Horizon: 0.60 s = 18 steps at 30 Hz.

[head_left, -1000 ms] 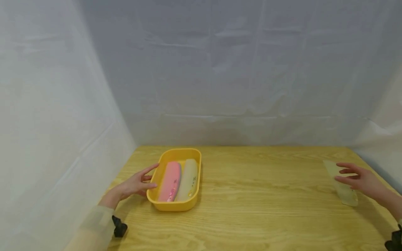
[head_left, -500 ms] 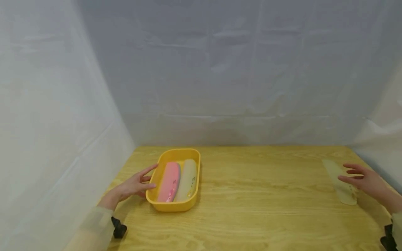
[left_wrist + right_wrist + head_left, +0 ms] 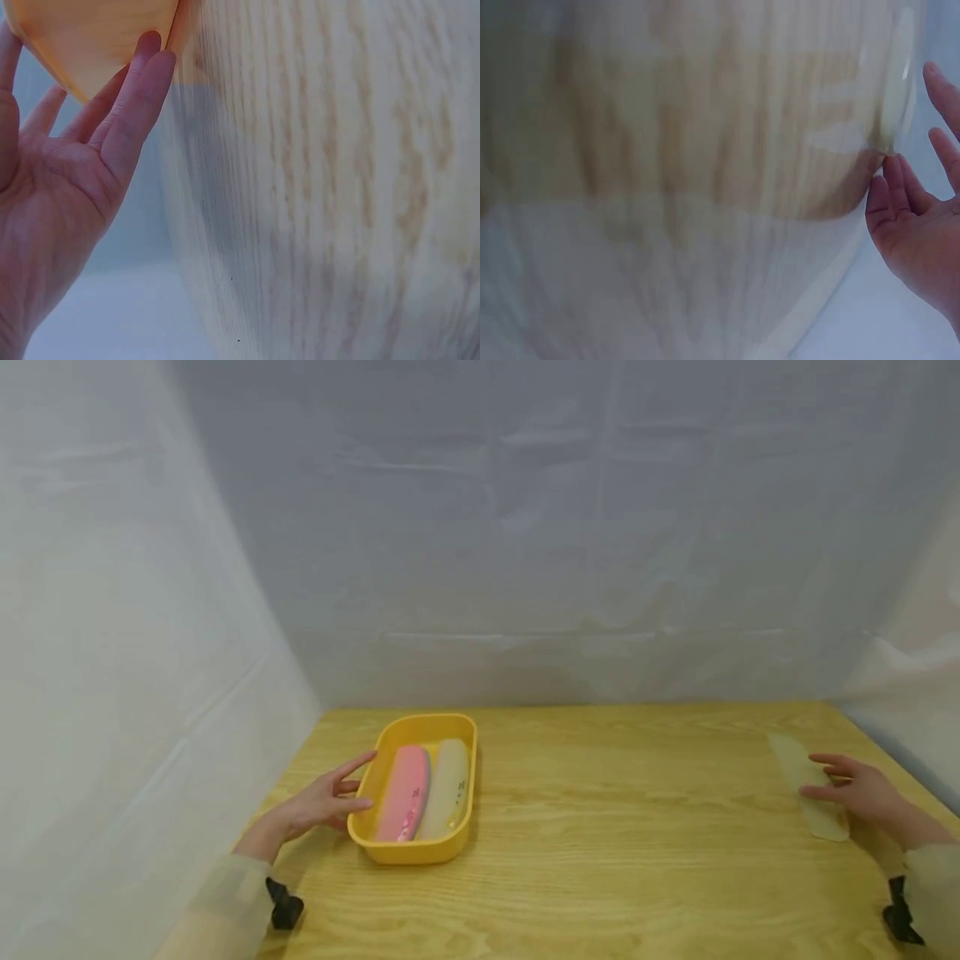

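On the left of the table, in the head view, my left hand point(image 3: 318, 802) touches the side and rim of a yellow tray point(image 3: 416, 854) with extended fingers. Inside it lie a long pink case point(image 3: 402, 793) with a curved edge and a similar pale cream case point(image 3: 444, 789), side by side. At the far right, my right hand point(image 3: 862, 789) is over a long, thin pale piece point(image 3: 791, 764) lying on the table and partly covers it. In the right wrist view, fingertips point(image 3: 891, 166) touch an edge of this piece; the fingers are spread, not curled round it.
The wooden table point(image 3: 615, 810) stretches between the tray and the pale piece. White sheeting point(image 3: 525, 527) hangs behind the table and along both sides. A black strap mount point(image 3: 285, 903) sits at my left wrist, with another point(image 3: 900, 910) at my right.
My right hand first drew back slightly to the right, then came back left over the pale piece, its forearm swinging inward. My left hand and the tray stay nearly still.
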Motion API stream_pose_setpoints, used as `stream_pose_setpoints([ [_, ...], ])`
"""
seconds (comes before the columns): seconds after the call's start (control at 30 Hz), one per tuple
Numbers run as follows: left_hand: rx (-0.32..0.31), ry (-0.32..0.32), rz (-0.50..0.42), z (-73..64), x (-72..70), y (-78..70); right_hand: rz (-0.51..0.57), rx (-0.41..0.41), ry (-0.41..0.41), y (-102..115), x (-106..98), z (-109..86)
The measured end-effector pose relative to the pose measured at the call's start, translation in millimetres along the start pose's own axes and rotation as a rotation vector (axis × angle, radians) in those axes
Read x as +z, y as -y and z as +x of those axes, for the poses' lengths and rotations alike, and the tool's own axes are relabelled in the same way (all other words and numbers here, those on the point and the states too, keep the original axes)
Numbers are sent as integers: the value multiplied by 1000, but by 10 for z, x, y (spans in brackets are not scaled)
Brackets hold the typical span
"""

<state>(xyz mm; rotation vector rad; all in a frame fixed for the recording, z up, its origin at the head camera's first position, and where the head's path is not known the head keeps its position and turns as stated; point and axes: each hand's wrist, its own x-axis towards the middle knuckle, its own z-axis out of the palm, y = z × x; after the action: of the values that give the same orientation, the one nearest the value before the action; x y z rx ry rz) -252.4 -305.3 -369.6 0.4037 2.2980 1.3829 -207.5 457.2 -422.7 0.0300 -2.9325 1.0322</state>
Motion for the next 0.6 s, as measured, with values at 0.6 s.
stream_pose_setpoints([
  [0.6, 7, 16, -19, -9, -50, 27, 27, -60, 76, 177, 43, 59],
])
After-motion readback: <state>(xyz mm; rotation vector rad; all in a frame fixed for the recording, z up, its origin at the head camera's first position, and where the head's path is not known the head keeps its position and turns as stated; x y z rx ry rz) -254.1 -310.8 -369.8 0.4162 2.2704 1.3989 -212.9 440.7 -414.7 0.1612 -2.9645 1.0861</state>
